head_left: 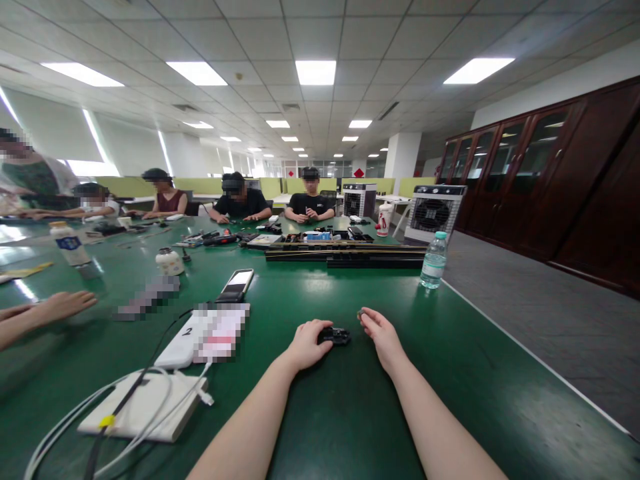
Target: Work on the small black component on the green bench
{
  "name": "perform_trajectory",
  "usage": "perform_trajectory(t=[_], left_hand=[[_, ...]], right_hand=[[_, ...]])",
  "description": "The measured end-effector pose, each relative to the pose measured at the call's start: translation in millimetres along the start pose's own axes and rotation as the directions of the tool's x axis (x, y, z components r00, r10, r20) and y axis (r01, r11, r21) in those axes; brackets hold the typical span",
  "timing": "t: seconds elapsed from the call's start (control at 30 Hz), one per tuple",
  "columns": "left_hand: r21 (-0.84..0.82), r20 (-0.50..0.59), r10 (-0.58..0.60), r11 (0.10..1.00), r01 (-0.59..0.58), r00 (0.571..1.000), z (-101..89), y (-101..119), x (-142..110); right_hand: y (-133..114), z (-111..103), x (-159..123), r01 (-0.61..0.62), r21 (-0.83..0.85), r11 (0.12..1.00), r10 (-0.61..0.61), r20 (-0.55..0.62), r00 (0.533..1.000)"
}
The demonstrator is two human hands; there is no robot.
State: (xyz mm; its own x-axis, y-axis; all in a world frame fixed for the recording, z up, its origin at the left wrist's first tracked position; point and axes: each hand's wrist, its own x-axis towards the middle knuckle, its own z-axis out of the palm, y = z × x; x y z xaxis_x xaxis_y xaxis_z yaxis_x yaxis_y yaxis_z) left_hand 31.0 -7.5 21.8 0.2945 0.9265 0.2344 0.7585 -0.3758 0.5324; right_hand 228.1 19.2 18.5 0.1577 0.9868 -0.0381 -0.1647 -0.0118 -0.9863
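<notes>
Two hands at a small black part on the green table

Both of the person's hands rest on the green table (350, 413), close to its near edge. The left hand (309, 343) is curled around the left end of a small black part (336, 335), fingers bent over it and gripping it against the tabletop. The right hand (380, 331) sits just beside the part's right end, its fingertips pinched together on a tiny dark piece (361, 313) held slightly above the surface; what that piece is cannot be told at this size.

To the left of the hands lies a white power bank (181, 343) marked with a 2, partly blurred, with a black cable (131, 393) and white cables (75, 417) running over a flat white pad (150, 413) nearer the edge. A dark phone (236, 285) lies just beyond the power bank. A clear water bottle (433, 260) stands upright near the table's right edge, well apart from the hands. Long black rails (350, 253) stretch across the middle of the table.

At the far left, another person's hand (63, 305) lies flat on the table. Several seated people (240, 199) work at the far end, with two white fan units (434, 212) behind them
</notes>
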Motion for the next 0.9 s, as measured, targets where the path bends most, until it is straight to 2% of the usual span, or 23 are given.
perform_trajectory(t=[0.3,0.63,0.9], left_hand=[[-0.01,0.004,0.003,1.0,-0.003,1.0,-2.6,1.9,-0.4],[-0.011,0.016,0.004,1.0,-0.004,1.0,-3.9,2.8,-0.7],[0.003,0.014,0.008,1.0,-0.008,1.0,-1.4,0.6,0.2]], right_hand=[[1.3,-2.1,3.4,-0.04,0.144,0.989,0.043,-0.017,0.999],[4.0,-3.8,5.9,0.023,0.061,0.998,-0.023,-0.009,1.0],[-1.1,-2.6,2.5,-0.027,0.116,0.993,0.028,-0.009,1.0]])
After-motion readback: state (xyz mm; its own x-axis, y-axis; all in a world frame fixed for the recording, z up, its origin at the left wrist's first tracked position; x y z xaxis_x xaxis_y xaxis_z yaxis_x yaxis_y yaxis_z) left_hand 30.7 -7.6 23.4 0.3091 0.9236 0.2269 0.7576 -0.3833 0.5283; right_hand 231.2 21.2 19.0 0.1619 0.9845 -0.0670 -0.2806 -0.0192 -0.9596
